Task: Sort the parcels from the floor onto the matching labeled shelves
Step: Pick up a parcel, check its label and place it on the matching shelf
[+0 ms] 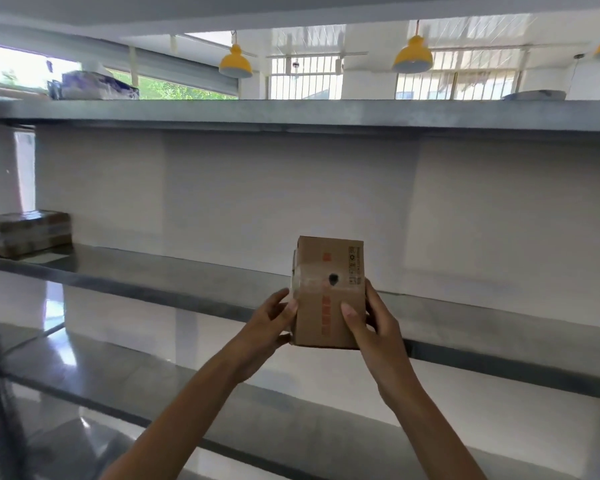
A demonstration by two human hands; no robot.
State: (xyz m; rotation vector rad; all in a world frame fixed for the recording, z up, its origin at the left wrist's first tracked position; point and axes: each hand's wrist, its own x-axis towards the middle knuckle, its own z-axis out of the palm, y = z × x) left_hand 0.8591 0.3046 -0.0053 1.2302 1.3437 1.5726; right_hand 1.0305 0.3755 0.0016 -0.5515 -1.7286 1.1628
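Small cardboard box (329,292) held upright between both hands, out in front of the middle shelf (153,275) and overlapping its front edge; touching the shelf or clear of it, impossible to tell. Left hand (267,327) curled round the box's left side, thumb on the front face. Right hand (371,327) gripping the right side the same way, thumb flat on the front beside the red print. Clear tape across the box's middle, a dark spot on it, small black print down the right edge. Bare forearms reaching up from the bottom of the view. At the far left of the same shelf, a low stack of taped parcels (25,232). Higher up, a top shelf (291,114) with a plastic-wrapped bundle (97,85) toward its left end. Below, a lower shelf (118,375), glossy and reflecting light. White wall behind; yellow hanging lamps (235,64) and barred windows (305,77) above.
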